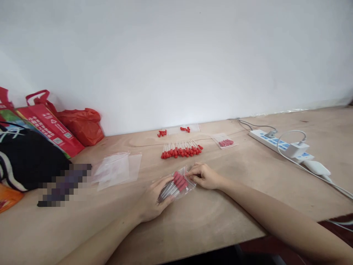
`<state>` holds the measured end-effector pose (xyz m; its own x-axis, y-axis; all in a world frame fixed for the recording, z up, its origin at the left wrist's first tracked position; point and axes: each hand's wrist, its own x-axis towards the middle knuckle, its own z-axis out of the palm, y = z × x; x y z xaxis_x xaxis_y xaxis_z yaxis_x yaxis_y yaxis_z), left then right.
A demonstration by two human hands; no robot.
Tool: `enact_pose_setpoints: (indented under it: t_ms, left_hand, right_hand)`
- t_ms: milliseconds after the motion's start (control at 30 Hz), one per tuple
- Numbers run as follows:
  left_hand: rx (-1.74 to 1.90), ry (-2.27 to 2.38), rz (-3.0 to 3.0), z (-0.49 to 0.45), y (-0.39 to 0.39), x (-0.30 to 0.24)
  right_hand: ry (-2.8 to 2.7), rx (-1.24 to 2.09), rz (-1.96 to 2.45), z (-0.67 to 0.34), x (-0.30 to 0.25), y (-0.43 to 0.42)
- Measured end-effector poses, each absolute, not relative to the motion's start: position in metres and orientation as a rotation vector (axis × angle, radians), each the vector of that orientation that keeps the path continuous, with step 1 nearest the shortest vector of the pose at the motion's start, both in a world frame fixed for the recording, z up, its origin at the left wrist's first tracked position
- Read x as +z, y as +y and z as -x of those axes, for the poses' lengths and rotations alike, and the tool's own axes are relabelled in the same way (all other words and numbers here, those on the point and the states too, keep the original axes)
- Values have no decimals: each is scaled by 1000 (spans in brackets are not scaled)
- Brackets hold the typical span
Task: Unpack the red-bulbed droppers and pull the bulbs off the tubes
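Observation:
A small clear zip bag [176,186] filled with red-capped droppers lies on the wooden table [220,221] between my hands. My left hand [154,198] rests on the bag's lower end, fingers curled over it. My right hand [204,176] pinches the bag's top edge with closed fingers. Just beyond lies a row of loose red-capped droppers [182,150]. Farther back sit loose red caps [162,133], more red caps [185,129] on a clear bag, and a filled small bag [224,141].
Empty clear bags [117,169] lie at the left. Red bags [68,125] and a black cloth [24,158] crowd the far left. A white power strip [278,144] with a charger and cables runs along the right. A white wall stands behind the table.

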<state>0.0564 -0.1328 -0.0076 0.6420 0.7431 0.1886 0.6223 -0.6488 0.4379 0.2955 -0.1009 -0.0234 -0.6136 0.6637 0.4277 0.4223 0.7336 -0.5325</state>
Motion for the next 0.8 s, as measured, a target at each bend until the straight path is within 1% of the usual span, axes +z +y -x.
enact_pose_setpoints:
  t_ms: [100,267,333,500,567,700,800]
  left_hand:
    - [469,1045,-2523,-60,-126,-5]
    - [406,967,-2544,-72,-105,-1]
    - [415,975,-2546,-77,-97,-2]
    - [474,1008,-2533,-84,-91,-7]
    - [471,1005,-2528,-84,-91,-9]
    - [477,986,-2532,-81,-92,-11]
    - [490,966,-2541,-80,-92,-12]
  right_hand:
    - [-2300,572,864,-295,-26,-98]
    - [-2165,936,950,-307,-28,-91]
    - [-2147,932,993,-311,-27,-90]
    - [-2127,738,1153,-312,-24,-90]
    - [-2087,778,1166,-310,-25,-91]
    - [-1927,1003,1159,-304,-29,-91]
    - [-1892,1061,1104,-301,-29,-92]
